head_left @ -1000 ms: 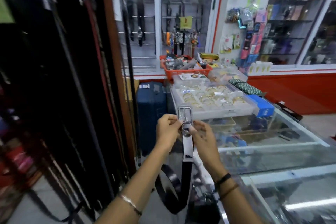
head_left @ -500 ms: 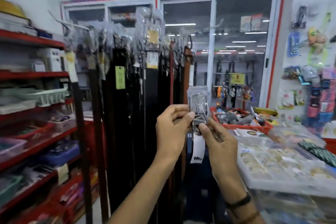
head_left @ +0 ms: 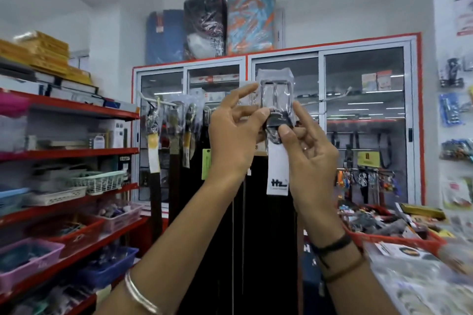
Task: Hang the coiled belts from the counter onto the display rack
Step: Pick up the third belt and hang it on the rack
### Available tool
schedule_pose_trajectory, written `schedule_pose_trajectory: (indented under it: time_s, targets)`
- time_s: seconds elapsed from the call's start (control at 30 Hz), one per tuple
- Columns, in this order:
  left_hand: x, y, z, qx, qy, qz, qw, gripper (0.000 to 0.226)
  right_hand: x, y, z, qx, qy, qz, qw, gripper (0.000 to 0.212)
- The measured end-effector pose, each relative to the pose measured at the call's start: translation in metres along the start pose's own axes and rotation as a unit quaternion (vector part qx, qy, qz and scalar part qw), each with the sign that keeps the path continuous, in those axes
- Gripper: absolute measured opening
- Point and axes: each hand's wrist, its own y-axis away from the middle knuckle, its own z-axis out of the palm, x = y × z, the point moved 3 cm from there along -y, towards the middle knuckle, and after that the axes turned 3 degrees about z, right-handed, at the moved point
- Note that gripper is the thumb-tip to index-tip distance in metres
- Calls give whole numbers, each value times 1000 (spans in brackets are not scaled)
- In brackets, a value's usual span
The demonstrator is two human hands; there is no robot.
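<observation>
Belt's up off the counter now, both hands, left (head_left: 236,133) and right (head_left: 311,146), pinching the wrapped buckle (head_left: 276,96) at rack (head_left: 176,103) height. Pretty much ready to hook on.

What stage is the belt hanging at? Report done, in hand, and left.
Done: several belts already hang from the rack.
In hand: the left hand and right hand hold one belt's wrapped buckle up at rack height, its white tag dangling below.
Left: this buckle is not yet on a hook. The counter is mostly out of view, so I cannot tell how many belts remain.
</observation>
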Motion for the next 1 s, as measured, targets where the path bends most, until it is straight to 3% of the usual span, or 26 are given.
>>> schedule_pose_trajectory:
  time_s: [0.33, 0.6, 0.73, 0.8, 0.9, 1.0]
  targets:
    - [-14, -36, -4, -7, -3, -47, 999, 28, 23, -29, 22, 46, -13, 18, 999, 37]
    - [-23, -43, -1, -9, -22, -37, 999, 28, 35, -37, 18, 54, 4, 25, 998, 36]
    - [-34, -36, -6, -13, -34, -39, 999, 30, 48, -31, 13, 25, 13, 44, 999, 38]
    - [-37, -34, -9, -9, -100, -2, 995, 29, 53, -28, 11, 0, 35, 42, 999, 38]
    - [-33, -30, -18, -11, -302, 150, 941, 26, 58, -25, 3, -26, 130, -5, 991, 40]
    - [-34, -27, -23, -97, -404, 260, 871, 39, 63, -22, -10, -58, 223, -73, 970, 41]
